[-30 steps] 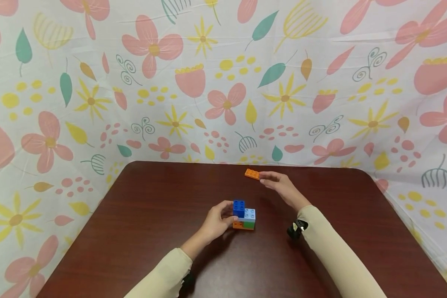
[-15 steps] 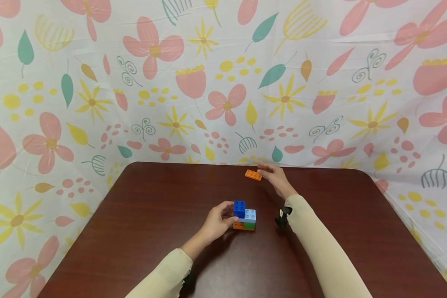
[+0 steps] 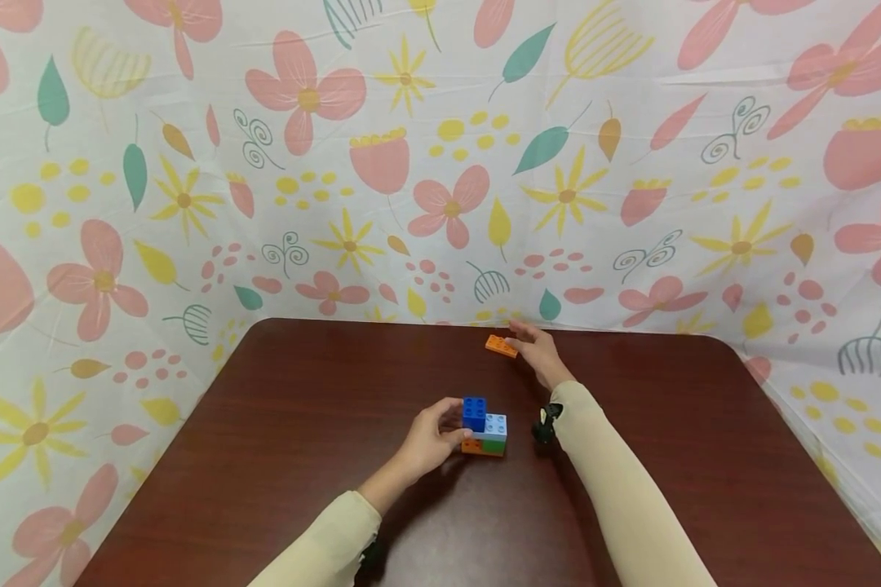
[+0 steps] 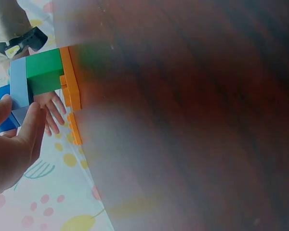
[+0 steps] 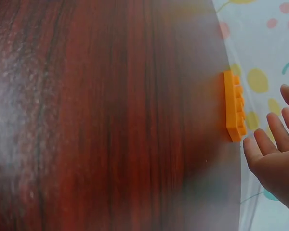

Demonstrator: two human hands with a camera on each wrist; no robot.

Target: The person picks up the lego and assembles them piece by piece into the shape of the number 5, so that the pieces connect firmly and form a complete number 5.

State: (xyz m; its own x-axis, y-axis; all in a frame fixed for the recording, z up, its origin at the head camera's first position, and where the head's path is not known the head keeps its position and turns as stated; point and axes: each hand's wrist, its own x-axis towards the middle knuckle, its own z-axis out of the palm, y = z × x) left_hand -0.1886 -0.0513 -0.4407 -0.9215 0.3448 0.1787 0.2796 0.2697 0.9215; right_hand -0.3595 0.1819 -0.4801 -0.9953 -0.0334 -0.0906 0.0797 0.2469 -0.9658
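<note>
So your block stack is standing upright around the middle of the table. Bottom up, you've got an orange base, a green block on its right end, a light blue block over that, and a dark blue block on top at the left. Your left hand has a light pinch on the stack's left side, thumb in front and fingertips behind, so not much gap there. Farther out, a loose orange brick lies studs-up near the far edge. Your right hand is just beside its right end, fingers loosely spread, holding nothing; can't tell if the thumb touches it. Behind everything hangs a flowery cloth.
</note>
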